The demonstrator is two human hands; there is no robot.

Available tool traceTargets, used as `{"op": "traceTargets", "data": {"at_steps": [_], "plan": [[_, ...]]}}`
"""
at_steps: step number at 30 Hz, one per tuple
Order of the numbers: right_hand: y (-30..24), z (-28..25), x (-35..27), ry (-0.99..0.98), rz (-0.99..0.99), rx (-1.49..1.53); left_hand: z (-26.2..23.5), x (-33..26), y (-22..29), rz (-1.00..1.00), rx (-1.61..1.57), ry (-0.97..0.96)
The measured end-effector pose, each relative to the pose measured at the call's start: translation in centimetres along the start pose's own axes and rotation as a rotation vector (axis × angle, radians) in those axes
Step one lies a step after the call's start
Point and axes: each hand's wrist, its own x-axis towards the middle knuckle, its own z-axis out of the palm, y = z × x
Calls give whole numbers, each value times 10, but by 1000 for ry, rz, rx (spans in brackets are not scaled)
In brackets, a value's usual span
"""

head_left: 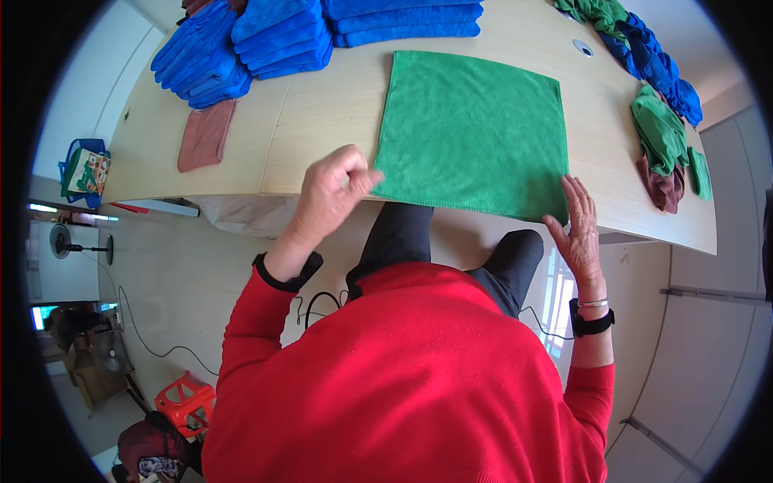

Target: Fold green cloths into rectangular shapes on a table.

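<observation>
A green cloth (475, 133) lies spread flat on the light wooden table (322, 121), its near edge along the table's front edge. My left hand (330, 193) is beside the cloth's near left corner, its fingers curled in and the thumb side toward the cloth's left edge. I see nothing held in it, and its fingertips are slightly blurred. At the near right corner my right hand (576, 229) is open, fingers stretched out along the cloth's right edge, with the thumb by the corner.
Stacks of folded blue cloths (282, 36) stand at the back left, with a folded brown cloth (207, 135) nearer me. Crumpled green cloths (660, 129) and blue cloths (652, 60) lie at the right. A red stool (185, 402) and a fan (60, 240) stand to the left.
</observation>
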Motion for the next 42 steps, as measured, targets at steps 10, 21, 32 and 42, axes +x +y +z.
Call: {"op": "traceTargets", "data": {"at_steps": [10,21,32,42], "plan": [[6,4,-12,-71,-89,-278,43,-1,0,178,410,-20],[21,-1,-4,30,-34,-16,42,9,-19,119,318,-22],[6,-26,9,33,15,313,18,14,-15,-64,-192,-88],[-7,-65,23,-574,323,655,-40,15,10,-255,-267,-466]]}}
